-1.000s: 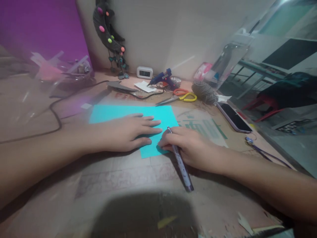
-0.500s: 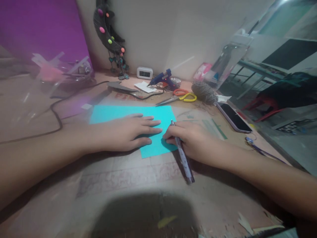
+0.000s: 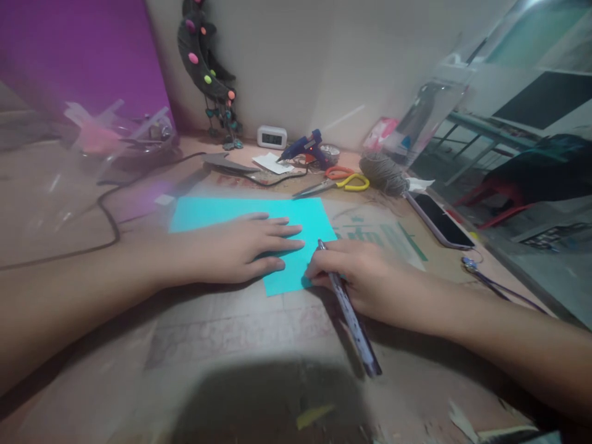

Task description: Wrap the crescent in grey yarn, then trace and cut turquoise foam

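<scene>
Pinching the patterned pen (image 3: 350, 314) in the right grip (image 3: 358, 268), at the near right part of the turquoise paper (image 3: 314, 216), flat on the table (image 3: 115, 376); resting the left grip (image 3: 240, 250), fingers spread, across it; liable to skew the paper if pushed sideways under too little left pressure; liable to nudge the scissors (image 3: 319, 187), close beyond, if slid away; cannot tell whether touching down with the pen's tip.

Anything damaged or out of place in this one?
Yes: toward the near right corner of the tabletop, a pale scrap looks torn or curled, perhaps peeling. The cyan paper lies flat under the left hand; I see no spill.
</scene>
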Tool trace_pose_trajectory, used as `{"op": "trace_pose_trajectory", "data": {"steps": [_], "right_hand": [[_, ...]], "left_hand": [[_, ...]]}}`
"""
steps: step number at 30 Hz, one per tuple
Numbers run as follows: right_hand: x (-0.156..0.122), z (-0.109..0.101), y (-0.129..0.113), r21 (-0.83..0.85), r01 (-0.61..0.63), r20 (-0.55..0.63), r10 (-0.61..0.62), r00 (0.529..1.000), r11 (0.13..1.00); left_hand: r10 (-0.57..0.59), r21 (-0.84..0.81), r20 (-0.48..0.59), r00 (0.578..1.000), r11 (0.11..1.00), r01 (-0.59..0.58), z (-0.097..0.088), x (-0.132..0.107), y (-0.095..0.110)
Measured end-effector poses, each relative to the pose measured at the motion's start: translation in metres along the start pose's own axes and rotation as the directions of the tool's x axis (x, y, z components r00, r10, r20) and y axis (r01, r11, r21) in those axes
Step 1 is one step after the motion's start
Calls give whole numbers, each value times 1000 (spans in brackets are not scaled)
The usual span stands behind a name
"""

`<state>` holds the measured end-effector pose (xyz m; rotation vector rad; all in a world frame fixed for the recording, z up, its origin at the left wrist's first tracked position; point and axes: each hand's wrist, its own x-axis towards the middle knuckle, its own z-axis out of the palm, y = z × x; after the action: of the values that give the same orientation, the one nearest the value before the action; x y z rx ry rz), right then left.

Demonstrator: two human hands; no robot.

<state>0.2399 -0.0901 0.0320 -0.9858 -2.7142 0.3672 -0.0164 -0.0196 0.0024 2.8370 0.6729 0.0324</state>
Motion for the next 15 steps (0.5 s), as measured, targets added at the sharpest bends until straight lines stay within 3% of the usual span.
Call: {"op": "trace_pose_trajectory", "data": {"steps": [5, 8, 10, 12, 13, 15], "right_hand": [[4, 10, 7, -85, 17, -135, -29, 990, 996], [14, 17, 21, 143, -84, -254, 118, 960, 986], [21, 18, 32, 416, -191, -314, 338, 887, 889], [26, 17, 39, 660, -255, -267, 538, 800, 706], [28, 17, 42, 732, -270, -221, 593, 774, 626], [28, 15, 44, 777, -283, -164, 615, 771, 562]], "left_hand": [[-11, -7, -8, 1000, 1000, 11, -1, 1, -1], [-13, -5, -12, 1000, 1000, 13, 2, 3, -1], [-30, -6, -32, 999, 1000, 30, 5, 0, 6], [-49, -35, -43, 998, 998, 48, 8, -6, 20], [-55, -72, -38, 998, 996, 52, 8, -11, 31], [80, -237, 2, 997, 968, -77, 7, -22, 51]]}}
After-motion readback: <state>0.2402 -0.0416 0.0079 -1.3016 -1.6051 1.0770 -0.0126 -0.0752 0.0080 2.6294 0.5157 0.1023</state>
